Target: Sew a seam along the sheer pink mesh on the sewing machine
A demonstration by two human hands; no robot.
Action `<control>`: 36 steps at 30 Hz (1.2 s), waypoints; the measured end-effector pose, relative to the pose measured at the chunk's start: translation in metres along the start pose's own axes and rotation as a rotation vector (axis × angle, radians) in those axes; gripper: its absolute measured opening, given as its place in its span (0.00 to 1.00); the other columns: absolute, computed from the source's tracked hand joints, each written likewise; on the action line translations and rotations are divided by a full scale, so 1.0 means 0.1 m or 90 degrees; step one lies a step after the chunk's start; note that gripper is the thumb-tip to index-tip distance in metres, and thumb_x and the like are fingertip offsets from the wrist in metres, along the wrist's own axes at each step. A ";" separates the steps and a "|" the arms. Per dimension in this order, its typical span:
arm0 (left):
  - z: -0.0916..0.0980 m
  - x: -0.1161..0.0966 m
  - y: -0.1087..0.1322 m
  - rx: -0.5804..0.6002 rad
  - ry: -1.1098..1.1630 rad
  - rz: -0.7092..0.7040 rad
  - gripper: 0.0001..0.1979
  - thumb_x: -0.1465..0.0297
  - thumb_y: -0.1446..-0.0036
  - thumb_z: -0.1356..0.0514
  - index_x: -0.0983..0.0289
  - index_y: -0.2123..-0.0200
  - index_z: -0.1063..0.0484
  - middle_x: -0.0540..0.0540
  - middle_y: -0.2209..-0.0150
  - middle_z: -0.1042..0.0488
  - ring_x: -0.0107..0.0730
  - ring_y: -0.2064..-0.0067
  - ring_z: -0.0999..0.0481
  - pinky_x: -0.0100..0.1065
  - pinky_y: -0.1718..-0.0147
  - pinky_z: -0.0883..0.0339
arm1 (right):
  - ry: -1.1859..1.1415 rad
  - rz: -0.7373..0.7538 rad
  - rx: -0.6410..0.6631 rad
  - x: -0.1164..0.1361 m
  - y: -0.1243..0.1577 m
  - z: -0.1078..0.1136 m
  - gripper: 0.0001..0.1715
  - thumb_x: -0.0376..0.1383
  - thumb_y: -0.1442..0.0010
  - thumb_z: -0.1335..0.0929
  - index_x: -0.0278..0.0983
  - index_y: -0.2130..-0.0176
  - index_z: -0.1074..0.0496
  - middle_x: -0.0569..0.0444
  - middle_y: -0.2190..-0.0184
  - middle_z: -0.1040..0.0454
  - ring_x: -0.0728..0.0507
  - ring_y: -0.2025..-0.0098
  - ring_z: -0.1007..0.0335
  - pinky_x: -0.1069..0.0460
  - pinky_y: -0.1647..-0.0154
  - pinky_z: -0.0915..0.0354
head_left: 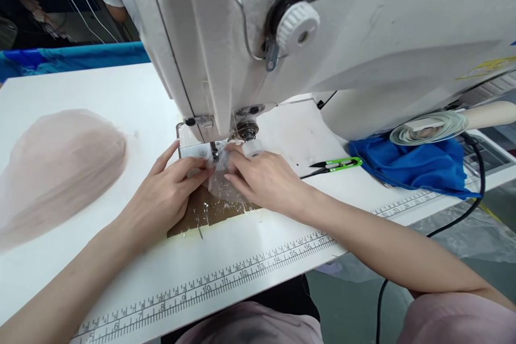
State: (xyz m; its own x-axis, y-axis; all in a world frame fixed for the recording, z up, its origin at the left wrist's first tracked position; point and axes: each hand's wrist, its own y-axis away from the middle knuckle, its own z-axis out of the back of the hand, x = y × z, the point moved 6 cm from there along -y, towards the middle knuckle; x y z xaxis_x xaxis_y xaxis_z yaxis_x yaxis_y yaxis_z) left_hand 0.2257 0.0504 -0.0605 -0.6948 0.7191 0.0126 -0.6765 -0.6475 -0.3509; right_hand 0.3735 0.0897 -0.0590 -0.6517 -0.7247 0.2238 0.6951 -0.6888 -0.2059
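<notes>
A white sewing machine [322, 27] fills the top of the head view. Under its presser foot [214, 151] lies a small piece of sheer pale tulle [223, 185]. My left hand [165, 193] rests left of the needle, fingers stretched and pressing the tulle's edge. On the other side, my right hand [262, 177] lies fingers flat on the same piece, with white tape on one fingertip [253, 148]. Both hands hold the fabric down on the machine bed.
A heap of pinkish tulle [60, 166] lies at the left of the white table [121, 97]. Green thread snips [334, 164], blue cloth [415, 164] and a coil of tape [429, 127] sit right. Ruler markings [226, 279] run along the front edge. Another person stands behind.
</notes>
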 end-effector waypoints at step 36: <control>-0.02 -0.20 -0.05 0.024 -0.111 -0.009 0.20 0.76 0.36 0.49 0.74 0.44 0.30 0.70 0.44 0.28 0.52 0.42 0.27 0.59 0.36 0.43 | 0.055 0.045 -0.072 -0.03 -0.06 -0.07 0.23 0.38 0.28 0.43 0.28 0.47 0.27 0.42 0.42 0.28 0.39 0.39 0.33 0.43 0.42 0.31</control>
State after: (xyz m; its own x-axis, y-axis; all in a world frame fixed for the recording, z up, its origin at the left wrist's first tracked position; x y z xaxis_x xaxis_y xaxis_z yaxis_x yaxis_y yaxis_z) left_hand 0.2437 0.0400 -0.0611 -0.7145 0.6759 0.1807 -0.6932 -0.6490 -0.3135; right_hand 0.3692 0.0958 -0.0647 -0.6292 -0.7675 0.1226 0.7053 -0.6301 -0.3249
